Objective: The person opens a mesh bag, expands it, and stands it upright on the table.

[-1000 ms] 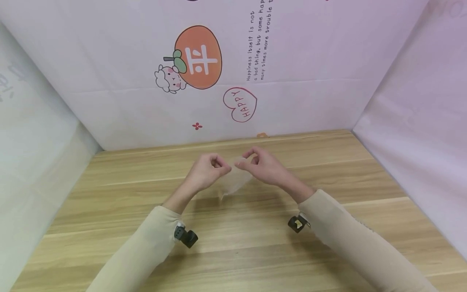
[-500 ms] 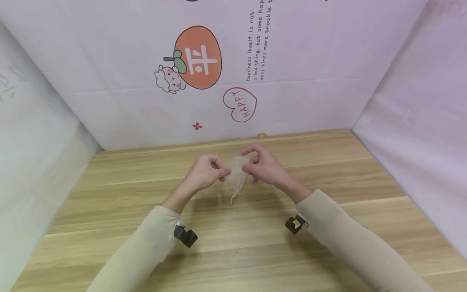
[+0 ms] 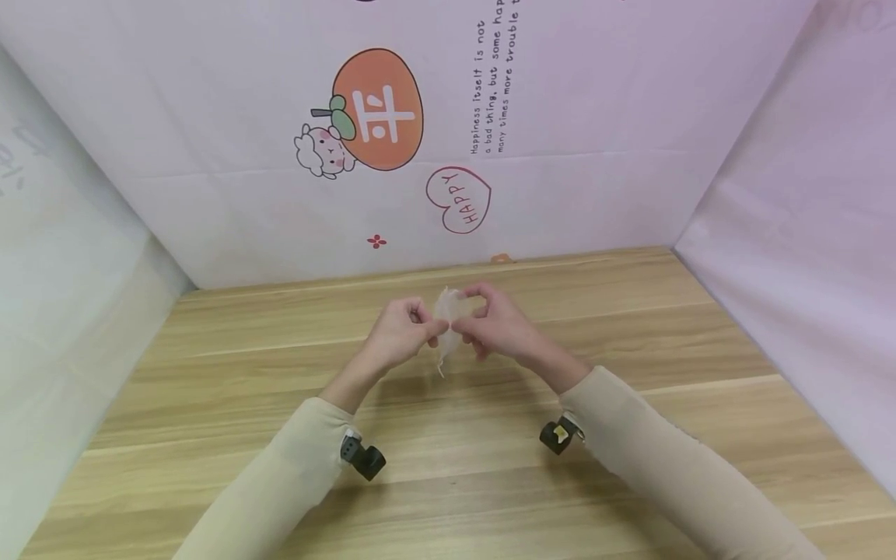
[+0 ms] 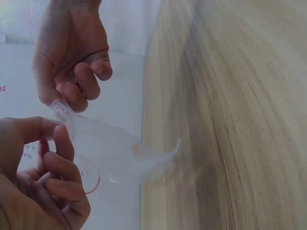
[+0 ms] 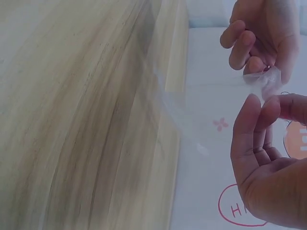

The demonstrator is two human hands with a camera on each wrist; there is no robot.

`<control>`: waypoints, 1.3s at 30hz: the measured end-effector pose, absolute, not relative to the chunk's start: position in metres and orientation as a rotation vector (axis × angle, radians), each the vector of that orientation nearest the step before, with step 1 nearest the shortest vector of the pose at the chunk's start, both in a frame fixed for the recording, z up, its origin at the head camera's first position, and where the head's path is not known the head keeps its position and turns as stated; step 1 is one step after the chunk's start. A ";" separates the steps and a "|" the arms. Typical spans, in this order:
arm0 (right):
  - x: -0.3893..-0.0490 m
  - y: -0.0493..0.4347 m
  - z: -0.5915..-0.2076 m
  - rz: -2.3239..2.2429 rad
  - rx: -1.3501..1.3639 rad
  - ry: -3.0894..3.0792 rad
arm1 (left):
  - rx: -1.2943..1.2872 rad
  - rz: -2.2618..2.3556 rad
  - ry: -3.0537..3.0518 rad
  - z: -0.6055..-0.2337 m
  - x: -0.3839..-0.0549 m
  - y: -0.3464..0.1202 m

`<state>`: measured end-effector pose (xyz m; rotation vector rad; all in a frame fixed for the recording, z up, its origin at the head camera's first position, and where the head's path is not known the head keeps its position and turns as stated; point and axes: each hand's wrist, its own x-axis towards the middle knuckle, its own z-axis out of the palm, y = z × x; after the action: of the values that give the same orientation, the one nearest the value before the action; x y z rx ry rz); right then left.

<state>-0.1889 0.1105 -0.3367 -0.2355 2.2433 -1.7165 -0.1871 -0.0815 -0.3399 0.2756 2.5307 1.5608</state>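
Note:
A thin clear plastic bag (image 3: 445, 342) hangs in the air between the two hands, over the far middle of the table. My left hand (image 3: 400, 330) pinches its top edge between thumb and index finger. From the other side my right hand (image 3: 500, 323) pinches the same edge, its fingertips close to the left ones. In the left wrist view the bag (image 4: 115, 148) looks see-through and blurred, with a narrow trailing corner. Crumpled film (image 5: 264, 79) shows at the fingertips in the right wrist view. No contents are visible in it.
The wood-grain table (image 3: 448, 482) lies beneath both forearms. A white printed cloth (image 3: 560, 155) stands behind its far edge, and white cloth sides (image 3: 791, 257) close it in left and right. Small black cameras (image 3: 364, 457) sit on both cuffs.
The right fingers have shifted their hold along the film and come nearer the left fingertips. The bag has swung and turned, its lower corner now hanging near the left hand's side.

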 end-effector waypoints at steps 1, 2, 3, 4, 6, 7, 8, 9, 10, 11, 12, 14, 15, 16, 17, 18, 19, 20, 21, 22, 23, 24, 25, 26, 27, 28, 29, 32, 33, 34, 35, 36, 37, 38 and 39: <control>-0.189 0.110 -0.337 -1.722 -0.233 2.240 | 0.273 1.563 2.526 -0.340 -0.187 -0.082; -0.189 0.110 -0.336 -1.724 -0.236 2.237 | 0.268 1.564 2.520 -0.340 -0.187 -0.083; -0.189 0.110 -0.336 -1.723 -0.244 2.237 | 0.262 1.564 2.514 -0.340 -0.187 -0.083; -0.189 0.110 -0.336 -1.722 -0.250 2.238 | 0.257 1.563 2.506 -0.340 -0.187 -0.084; -0.189 0.110 -0.336 -1.722 -0.269 2.239 | 0.257 1.549 2.497 -0.340 -0.188 -0.086; -0.189 0.110 -0.335 -1.721 -0.280 2.238 | 0.261 1.540 2.496 -0.341 -0.188 -0.087; -0.190 0.110 -0.335 -1.720 -0.291 2.237 | 0.270 1.529 2.499 -0.341 -0.188 -0.088; -0.190 0.110 -0.336 -1.719 -0.297 2.238 | 0.283 1.516 2.507 -0.341 -0.189 -0.088; -0.190 0.110 -0.336 -1.720 -0.299 2.238 | 0.294 1.507 2.514 -0.342 -0.189 -0.089; -0.190 0.111 -0.336 -1.718 -0.303 2.239 | 0.305 1.498 2.524 -0.342 -0.189 -0.089; -0.191 0.111 -0.336 -1.714 -0.304 2.241 | 0.314 1.494 2.534 -0.343 -0.189 -0.089; -0.191 0.111 -0.336 -1.710 -0.304 2.245 | 0.321 1.497 2.547 -0.343 -0.189 -0.089; -0.191 0.111 -0.335 -1.709 -0.305 2.246 | 0.326 1.501 2.550 -0.344 -0.189 -0.088; -0.190 0.111 -0.335 -1.708 -0.307 2.249 | 0.328 1.507 2.550 -0.344 -0.190 -0.088; -0.190 0.110 -0.335 -1.706 -0.308 2.252 | 0.331 1.513 2.549 -0.344 -0.189 -0.087; -0.190 0.110 -0.335 -1.704 -0.310 2.257 | 0.333 1.520 2.546 -0.344 -0.189 -0.087; -0.190 0.110 -0.335 -1.704 -0.311 2.261 | 0.334 1.530 2.538 -0.345 -0.189 -0.087; -0.190 0.110 -0.335 -1.703 -0.313 2.266 | 0.336 1.537 2.533 -0.344 -0.189 -0.086; -0.190 0.110 -0.336 -1.703 -0.317 2.270 | 0.337 1.542 2.529 -0.344 -0.189 -0.086; -0.190 0.110 -0.336 -1.705 -0.317 2.272 | 0.336 1.547 2.525 -0.344 -0.188 -0.085; -0.190 0.109 -0.337 -1.707 -0.313 2.273 | 0.333 1.551 2.521 -0.343 -0.188 -0.085; -0.190 0.109 -0.337 -1.708 -0.311 2.273 | 0.331 1.554 2.517 -0.343 -0.187 -0.085; -0.190 0.109 -0.338 -1.710 -0.309 2.272 | 0.328 1.557 2.511 -0.343 -0.187 -0.085; -0.190 0.109 -0.338 -1.711 -0.308 2.272 | 0.329 1.557 2.508 -0.343 -0.187 -0.084; -0.190 0.109 -0.339 -1.708 -0.302 2.271 | 0.325 1.555 2.502 -0.343 -0.187 -0.084; -0.189 0.109 -0.339 -1.700 -0.294 2.275 | 0.323 1.559 2.492 -0.343 -0.186 -0.084; -0.189 0.109 -0.339 -1.687 -0.283 2.286 | 0.319 1.565 2.479 -0.343 -0.186 -0.085; -0.189 0.110 -0.340 -1.651 -0.244 2.345 | 0.309 1.585 2.443 -0.343 -0.185 -0.086; -0.190 0.111 -0.340 -1.637 -0.239 2.375 | 0.305 1.591 2.430 -0.343 -0.185 -0.087; -0.190 0.112 -0.340 -1.623 -0.239 2.412 | 0.304 1.599 2.418 -0.343 -0.185 -0.088; -0.190 0.112 -0.340 -1.616 -0.244 2.442 | 0.305 1.602 2.409 -0.344 -0.185 -0.089; -0.191 0.113 -0.340 -1.611 -0.260 2.471 | 0.308 1.600 2.405 -0.344 -0.185 -0.089; -0.191 0.113 -0.340 -1.601 -0.285 2.501 | 0.309 1.594 2.401 -0.344 -0.185 -0.090; -0.191 0.114 -0.341 -1.595 -0.313 2.522 | 0.311 1.584 2.411 -0.344 -0.185 -0.090; -0.192 0.114 -0.341 -1.593 -0.343 2.537 | 0.315 1.563 2.439 -0.344 -0.185 -0.091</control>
<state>-0.1918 0.1141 -0.3410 -0.3435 2.5371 -1.5931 -0.1850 -0.0907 -0.3444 0.3150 2.4389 1.5631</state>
